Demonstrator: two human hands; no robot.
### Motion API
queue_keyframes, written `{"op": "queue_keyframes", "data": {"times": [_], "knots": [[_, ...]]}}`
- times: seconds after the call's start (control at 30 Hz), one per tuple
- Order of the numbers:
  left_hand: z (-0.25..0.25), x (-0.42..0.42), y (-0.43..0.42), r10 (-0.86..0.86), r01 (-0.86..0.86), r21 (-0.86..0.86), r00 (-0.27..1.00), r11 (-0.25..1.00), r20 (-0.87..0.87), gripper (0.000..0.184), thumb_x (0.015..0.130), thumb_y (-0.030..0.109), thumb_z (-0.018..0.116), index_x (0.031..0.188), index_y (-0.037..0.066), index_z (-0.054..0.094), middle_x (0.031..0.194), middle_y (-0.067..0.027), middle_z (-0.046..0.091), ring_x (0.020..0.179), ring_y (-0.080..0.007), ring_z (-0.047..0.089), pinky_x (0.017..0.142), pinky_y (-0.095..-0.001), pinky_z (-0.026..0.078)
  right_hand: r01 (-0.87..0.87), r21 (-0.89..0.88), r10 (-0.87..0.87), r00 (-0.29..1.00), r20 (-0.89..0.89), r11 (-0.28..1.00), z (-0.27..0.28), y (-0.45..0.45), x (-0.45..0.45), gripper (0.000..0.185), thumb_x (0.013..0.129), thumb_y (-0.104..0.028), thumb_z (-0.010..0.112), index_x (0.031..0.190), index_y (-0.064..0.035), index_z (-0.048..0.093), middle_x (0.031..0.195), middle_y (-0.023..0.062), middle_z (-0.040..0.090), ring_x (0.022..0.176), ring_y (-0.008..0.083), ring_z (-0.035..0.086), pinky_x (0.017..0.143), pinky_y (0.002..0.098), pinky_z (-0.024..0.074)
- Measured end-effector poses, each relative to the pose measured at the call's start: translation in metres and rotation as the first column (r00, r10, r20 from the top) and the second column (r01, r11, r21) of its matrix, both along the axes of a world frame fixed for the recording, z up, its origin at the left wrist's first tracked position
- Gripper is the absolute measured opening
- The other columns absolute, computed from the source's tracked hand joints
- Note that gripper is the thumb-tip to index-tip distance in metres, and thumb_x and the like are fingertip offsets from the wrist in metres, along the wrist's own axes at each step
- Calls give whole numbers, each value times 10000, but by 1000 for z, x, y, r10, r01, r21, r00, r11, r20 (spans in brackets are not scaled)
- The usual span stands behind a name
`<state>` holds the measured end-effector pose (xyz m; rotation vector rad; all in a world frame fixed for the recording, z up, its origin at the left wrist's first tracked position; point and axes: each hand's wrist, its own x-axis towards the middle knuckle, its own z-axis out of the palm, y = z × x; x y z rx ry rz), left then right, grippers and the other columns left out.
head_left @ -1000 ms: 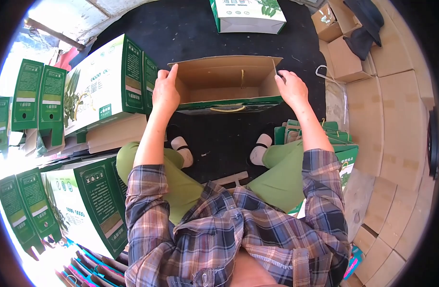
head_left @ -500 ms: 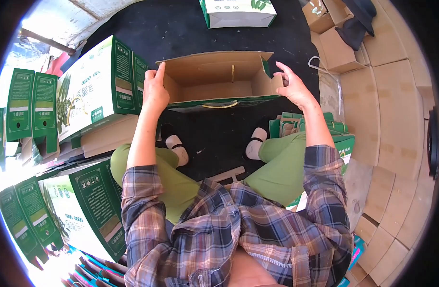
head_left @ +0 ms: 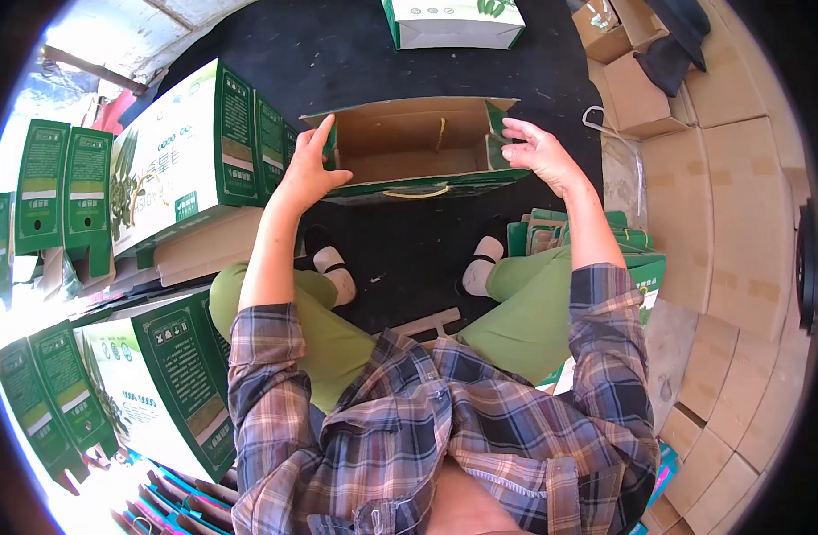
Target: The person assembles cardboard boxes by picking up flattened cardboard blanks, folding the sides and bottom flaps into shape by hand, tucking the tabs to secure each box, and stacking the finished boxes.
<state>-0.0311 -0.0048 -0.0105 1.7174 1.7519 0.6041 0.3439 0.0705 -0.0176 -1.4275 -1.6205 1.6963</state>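
Note:
An open-topped cardboard carton (head_left: 409,147), brown inside and green outside, stands on the dark floor covering in front of my feet. A yellow cord handle (head_left: 416,192) hangs on its near side, and another cord shows inside on the far wall. At the carton's left end is my left hand (head_left: 309,174), its thumb spread away from the fingers, against the green end flap. My right hand (head_left: 544,159) is at the right end with fingers stretched towards the green flap (head_left: 496,134) there. Both end flaps lean inward.
Assembled white and green cartons (head_left: 172,152) stand at my left, with more below. Flattened green cartons (head_left: 578,227) lie beside my right leg. Brown boxes (head_left: 676,196) are stacked along the right. Another white carton (head_left: 458,22) stands ahead.
The carton's end flaps have turned inward, showing their green faces. My left thumb has spread out over the carton's near edge, and my right fingers have moved inward from gripping the right flap.

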Motion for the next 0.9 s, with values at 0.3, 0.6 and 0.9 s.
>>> {"op": "queue_keyframes", "data": {"times": [0.3,0.6,0.9], "knots": [[-7,-27,-1,1,101,-342,958,934,287,1049,647,379,827,1456,89,227,1380,-261,397,1322,-341,353,1054,-403,334,88,-176,-80,995,56,980,-9,2,-7,716,873,-546,537,1411,-114,346,1417,144,393,1244,222,447,1047,612,145],[-38,-17,2,195,-193,-115,981,974,3,715,708,155,762,1343,92,440,1259,-185,528,1145,-319,530,947,-379,437,165,171,-177,983,54,971,-53,13,4,528,819,-332,678,1246,-56,538,1280,115,531,1196,267,482,955,372,422],[-43,14,-9,73,-26,115,897,993,-436,489,722,69,702,1188,145,577,1232,-72,480,1140,-305,465,884,-398,477,-475,498,-18,710,704,726,-31,-33,-31,789,603,-96,797,1316,-135,459,1358,100,433,1266,300,385,990,423,403]]}}
